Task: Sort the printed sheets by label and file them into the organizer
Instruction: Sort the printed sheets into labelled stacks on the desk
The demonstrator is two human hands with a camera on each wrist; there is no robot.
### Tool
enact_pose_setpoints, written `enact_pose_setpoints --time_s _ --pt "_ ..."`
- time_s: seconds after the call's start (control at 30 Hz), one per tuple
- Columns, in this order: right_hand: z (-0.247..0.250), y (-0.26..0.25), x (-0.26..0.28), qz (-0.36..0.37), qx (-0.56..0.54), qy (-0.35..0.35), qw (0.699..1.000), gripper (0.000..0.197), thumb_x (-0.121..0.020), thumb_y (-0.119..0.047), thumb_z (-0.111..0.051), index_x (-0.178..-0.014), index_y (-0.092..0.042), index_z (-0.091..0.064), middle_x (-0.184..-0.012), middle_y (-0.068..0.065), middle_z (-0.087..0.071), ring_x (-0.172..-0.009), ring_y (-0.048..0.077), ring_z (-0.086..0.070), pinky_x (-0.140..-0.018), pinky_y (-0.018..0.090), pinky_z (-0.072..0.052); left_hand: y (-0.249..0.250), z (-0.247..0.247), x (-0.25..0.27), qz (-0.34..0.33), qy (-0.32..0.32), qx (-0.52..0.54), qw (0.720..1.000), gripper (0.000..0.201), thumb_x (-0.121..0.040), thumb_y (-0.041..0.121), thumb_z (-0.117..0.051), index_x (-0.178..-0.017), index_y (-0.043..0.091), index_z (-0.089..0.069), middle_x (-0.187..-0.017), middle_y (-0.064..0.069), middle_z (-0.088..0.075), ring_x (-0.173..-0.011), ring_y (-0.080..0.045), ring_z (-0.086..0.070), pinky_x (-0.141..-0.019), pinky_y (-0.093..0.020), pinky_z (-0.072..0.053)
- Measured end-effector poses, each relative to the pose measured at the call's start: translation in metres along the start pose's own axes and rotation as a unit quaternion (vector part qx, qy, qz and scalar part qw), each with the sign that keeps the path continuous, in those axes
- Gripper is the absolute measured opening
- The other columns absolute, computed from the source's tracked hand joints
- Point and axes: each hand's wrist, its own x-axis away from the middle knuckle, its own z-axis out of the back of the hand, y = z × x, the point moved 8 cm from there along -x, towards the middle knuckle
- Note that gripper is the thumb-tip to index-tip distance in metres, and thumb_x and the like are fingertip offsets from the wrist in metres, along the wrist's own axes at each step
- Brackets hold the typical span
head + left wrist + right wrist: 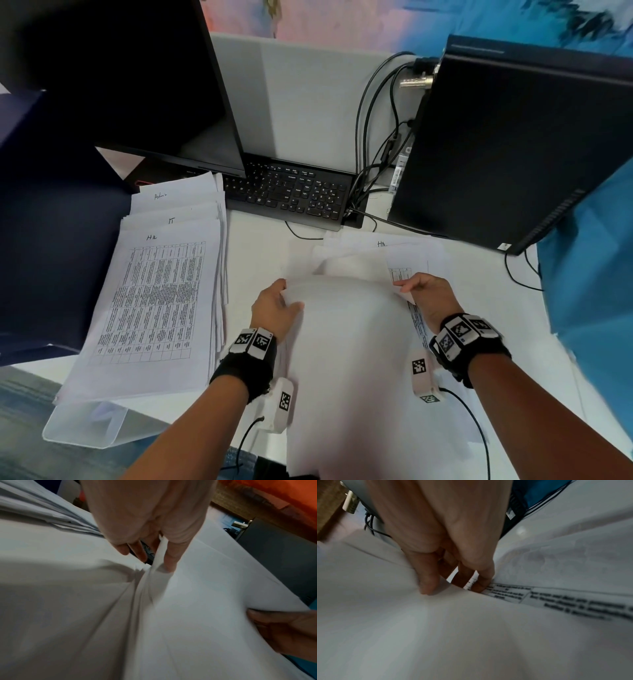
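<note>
On my left, three piles (161,294) marked Admin, IT and HR already lie sorted, but they sit on the see-through organizer (85,425), not in it. My left hand (274,308) and right hand (428,294) each pinch a side of one bent sheet (349,342) in front of me. More loose sheets (383,253) wait behind, near the keyboard (291,195), its wires and the computer box (507,144).

matt paper sheet (349,359), translucent plastic organizer (85,425)

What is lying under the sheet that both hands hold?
Under the held sheet, more loose sheets show at its far and right edges, one marked "HR". What lies beneath its middle is covered.
</note>
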Motion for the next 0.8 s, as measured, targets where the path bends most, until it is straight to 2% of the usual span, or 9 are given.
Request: enact_pose_setpoints --time_s 0.07,0.13,0.23,0.33,0.47,0.53,0.67,0.73,0.8 --pt "-0.001 0.0 0.003 -0.012 -0.02 -0.005 1.0 0.027 -0.079 0.016 -0.061 -0.07 -0.01 -0.057 -0.082 0.012 -0.068 -0.076 0.026 -0.064 -0.074 0.034 -0.053 0.003 -0.002 0.002 -0.018 -0.019 0.035 0.999 0.014 -0.069 0.017 -0.068 -0.077 0.027 -0.063 -0.084 -0.01 -0.071 -0.076 -0.027 -0.065 -0.084 -0.044 -0.055" --pt "-0.001 -0.002 0.009 -0.018 -0.039 -0.007 0.999 0.028 -0.078 0.012 -0.066 -0.089 -0.011 -0.055 -0.082 0.009 -0.066 -0.069 0.023 -0.063 -0.063 0.03 -0.052 0.006 -0.002 0.005 -0.03 -0.03 0.083 0.996 0.028 -0.073 0.002 -0.071 -0.065 0.029 -0.066 -0.079 -0.007 -0.069 -0.075 -0.024 -0.062 -0.084 -0.04 -0.054" --pt "-0.002 0.002 0.008 -0.04 -0.059 -0.004 0.997 0.041 -0.08 0.009 -0.066 -0.113 -0.01 -0.052 -0.096 0.011 -0.066 -0.078 0.024 -0.065 -0.067 0.032 -0.053 0.008 -0.001 0.007 -0.03 -0.028 0.157 0.987 0.047 -0.075 -0.015 -0.066 -0.053 0.027 -0.062 -0.078 -0.008 -0.063 -0.079 -0.023 -0.058 -0.082 -0.037 -0.048" --pt "-0.009 0.006 0.005 -0.073 -0.012 -0.037 0.997 0.035 -0.083 0.002 -0.066 -0.116 -0.003 -0.058 -0.105 0.014 -0.068 -0.088 0.027 -0.067 -0.074 0.033 -0.053 0.004 0.005 0.006 -0.016 0.002 0.236 0.972 0.04 -0.075 -0.018 -0.064 -0.062 0.019 -0.057 -0.093 -0.015 -0.062 -0.091 -0.026 -0.057 -0.091 -0.04 -0.046" --pt "-0.02 0.0 0.009 -0.084 -0.023 -0.06 0.994 0.019 -0.09 0.003 -0.056 -0.106 -0.003 -0.062 -0.107 0.017 -0.067 -0.088 0.027 -0.065 -0.081 0.037 -0.053 0.008 0.017 0.007 0.007 0.056 0.341 0.938 0.036 -0.081 -0.016 -0.058 -0.078 0.019 -0.05 -0.063 0.009 -0.059 -0.063 -0.013 -0.054 -0.068 -0.023 -0.048" --pt "-0.025 -0.014 0.01 -0.06 -0.075 -0.045 0.994 0.018 -0.091 0.005 -0.051 -0.098 -0.008 -0.062 -0.11 0.019 -0.066 -0.087 0.026 -0.065 -0.08 0.035 -0.053 0.011 0.023 0.008 0.021 0.067 0.342 0.937 0.031 -0.087 -0.005 -0.058 -0.093 0.025 -0.052 -0.06 0.015 -0.059 -0.058 -0.007 -0.056 -0.059 -0.02 -0.046" --pt "-0.036 -0.063 0.019 0.007 -0.133 -0.039 0.99 0.018 -0.094 0.001 -0.049 -0.099 -0.01 -0.061 -0.106 0.014 -0.068 -0.088 0.023 -0.066 -0.083 0.035 -0.054 0.036 0.028 0.013 -0.015 0.015 0.142 0.99 0.019 -0.09 0.022 -0.06 -0.108 0.02 -0.052 -0.096 0.008 -0.064 -0.092 -0.012 -0.06 -0.088 -0.027 -0.044" --pt "-0.043 -0.084 0.024 0.024 -0.133 -0.064 0.989 0.017 -0.095 -0.006 -0.051 -0.107 -0.011 -0.061 -0.108 0.01 -0.069 -0.094 0.024 -0.067 -0.087 0.039 -0.054 0.049 0.039 0.013 -0.052 0.038 0.168 0.984 0.02 -0.091 0.018 -0.058 -0.11 0.021 -0.054 -0.107 0.006 -0.064 -0.103 -0.013 -0.06 -0.094 -0.026 -0.041" --pt "-0.051 -0.097 0.031 0.028 -0.076 -0.096 0.992 0.02 -0.095 -0.015 -0.054 -0.114 -0.015 -0.061 -0.11 0.006 -0.071 -0.1 0.025 -0.067 -0.091 0.043 -0.053 0.068 0.055 0.014 -0.091 0.065 0.243 0.964 0.018 -0.092 0.013 -0.057 -0.105 0.024 -0.058 -0.107 0.008 -0.068 -0.1 -0.008 -0.064 -0.091 -0.025 -0.045"
